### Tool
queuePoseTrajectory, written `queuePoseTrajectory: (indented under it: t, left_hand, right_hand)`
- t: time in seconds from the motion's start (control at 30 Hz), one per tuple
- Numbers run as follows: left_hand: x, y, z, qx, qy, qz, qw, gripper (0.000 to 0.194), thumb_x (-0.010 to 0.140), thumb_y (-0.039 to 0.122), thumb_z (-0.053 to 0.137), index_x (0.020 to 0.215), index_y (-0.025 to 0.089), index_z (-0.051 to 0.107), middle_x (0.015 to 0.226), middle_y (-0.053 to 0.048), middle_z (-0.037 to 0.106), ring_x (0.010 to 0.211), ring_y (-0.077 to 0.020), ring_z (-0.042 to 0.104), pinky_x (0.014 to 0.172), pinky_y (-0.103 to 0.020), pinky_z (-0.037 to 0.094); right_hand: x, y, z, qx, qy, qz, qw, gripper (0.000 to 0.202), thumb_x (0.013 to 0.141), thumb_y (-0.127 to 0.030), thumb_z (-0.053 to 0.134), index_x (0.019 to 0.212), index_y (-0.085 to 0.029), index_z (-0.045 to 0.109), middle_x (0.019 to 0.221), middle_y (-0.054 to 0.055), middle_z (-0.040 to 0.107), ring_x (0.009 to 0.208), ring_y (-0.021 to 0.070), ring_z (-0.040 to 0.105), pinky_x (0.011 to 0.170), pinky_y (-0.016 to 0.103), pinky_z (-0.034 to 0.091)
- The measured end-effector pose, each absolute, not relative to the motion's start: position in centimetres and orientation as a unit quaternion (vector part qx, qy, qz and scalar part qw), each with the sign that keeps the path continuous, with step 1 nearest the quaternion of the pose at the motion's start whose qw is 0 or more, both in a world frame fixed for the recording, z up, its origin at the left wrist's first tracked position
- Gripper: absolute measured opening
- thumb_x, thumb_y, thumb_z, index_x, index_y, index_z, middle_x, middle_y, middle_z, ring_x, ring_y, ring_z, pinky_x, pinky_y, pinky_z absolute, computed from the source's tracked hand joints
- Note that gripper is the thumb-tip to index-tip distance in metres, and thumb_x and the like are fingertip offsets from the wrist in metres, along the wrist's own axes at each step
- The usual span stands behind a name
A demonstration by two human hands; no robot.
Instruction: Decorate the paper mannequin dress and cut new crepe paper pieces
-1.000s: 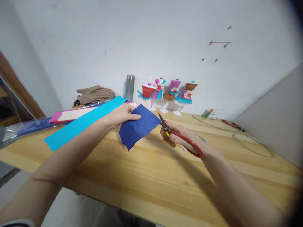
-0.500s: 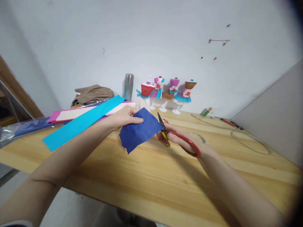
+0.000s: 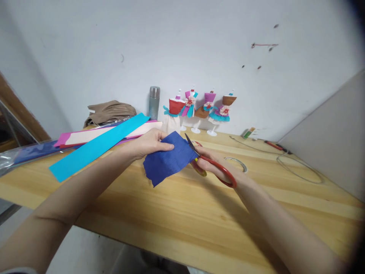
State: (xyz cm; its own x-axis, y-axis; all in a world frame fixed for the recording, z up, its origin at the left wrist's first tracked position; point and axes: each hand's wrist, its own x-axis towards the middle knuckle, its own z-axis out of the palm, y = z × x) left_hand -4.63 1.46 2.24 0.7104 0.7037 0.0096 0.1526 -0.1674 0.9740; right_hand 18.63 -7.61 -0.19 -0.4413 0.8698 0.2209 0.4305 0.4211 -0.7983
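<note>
My left hand point(image 3: 154, 144) pinches a dark blue piece of crepe paper point(image 3: 168, 160), thumb on top, and holds it above the table. The paper's lower left edge is ragged. My right hand point(image 3: 209, 158) grips a pair of scissors point(image 3: 218, 169) with red and yellow handles. Their dark blades lie at the paper's right corner, with one blade pointing up and left along the edge. Part of the second blade is hidden by the paper. Some fingers of my right hand are behind the handles.
Strips of turquoise point(image 3: 99, 146), pink and cream paper lie on the left of the wooden table point(image 3: 171, 220). Behind them are brown cloth point(image 3: 111, 112) and a flask point(image 3: 154, 102). Several small dressed mannequins point(image 3: 199, 110) stand along the wall. A wire loop point(image 3: 299, 171) lies to the right.
The scissors have turned slightly and shifted a little left, with the handles closer together. The blue paper stays in my left hand. The whole view has shifted slightly.
</note>
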Motion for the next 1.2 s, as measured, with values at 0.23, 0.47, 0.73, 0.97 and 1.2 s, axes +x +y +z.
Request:
queuePoseTrajectory:
  t: [0.23,0.47,0.73,0.97,1.2]
  left_hand:
    - [-4.53,1.47,2.17,0.730,0.292,0.249,0.565,0.019,0.069,0.030,0.076,0.072,0.011,0.071,0.069,-0.002,0.067,0.061,-0.0121,0.057,0.059,-0.023,0.041]
    - [-4.57,1.63,1.89,0.734,0.298,0.242,0.561,0.020,0.070,0.031,0.075,0.073,0.012,0.071,0.069,-0.002,0.066,0.061,-0.0125,0.057,0.058,-0.024,0.041]
    - [-4.58,1.82,1.70,0.734,0.301,0.245,0.558,0.021,0.070,0.032,0.075,0.075,0.012,0.071,0.070,-0.002,0.067,0.060,-0.0123,0.057,0.060,-0.024,0.041]
    - [-4.53,1.85,1.68,0.730,0.303,0.241,0.564,0.019,0.069,0.030,0.075,0.072,0.012,0.071,0.070,-0.003,0.067,0.060,-0.0129,0.058,0.058,-0.024,0.042]
    - [-4.96,1.94,2.53,0.729,0.320,0.240,0.556,0.019,0.070,0.029,0.076,0.077,0.012,0.074,0.073,-0.004,0.071,0.061,-0.0136,0.062,0.058,-0.024,0.045]
  right_hand:
    - [18.58,-7.55,-0.41,-0.400,-0.775,0.364,0.326,0.055,0.088,-0.075,0.048,0.083,-0.021,0.052,0.066,-0.002,0.043,0.062,0.0139,0.037,0.053,0.027,0.034]
    - [18.45,-7.55,-0.27,-0.434,-0.764,0.354,0.321,0.050,0.086,-0.071,0.054,0.077,-0.022,0.048,0.064,-0.003,0.042,0.062,0.0135,0.038,0.054,0.027,0.034]
    - [18.42,-7.31,-0.49,-0.460,-0.756,0.328,0.332,0.049,0.084,-0.070,0.057,0.076,-0.023,0.048,0.060,-0.005,0.039,0.061,0.0135,0.041,0.060,0.030,0.036]
    - [17.90,-7.61,-0.56,-0.487,-0.715,0.355,0.353,0.047,0.081,-0.067,0.061,0.074,-0.024,0.046,0.050,-0.009,0.037,0.045,0.0092,0.035,0.051,0.028,0.033]
    - [18.25,-7.51,-0.90,-0.544,-0.669,0.381,0.333,0.041,0.080,-0.062,0.057,0.079,-0.023,0.046,0.050,-0.010,0.040,0.038,0.0079,0.033,0.041,0.024,0.025]
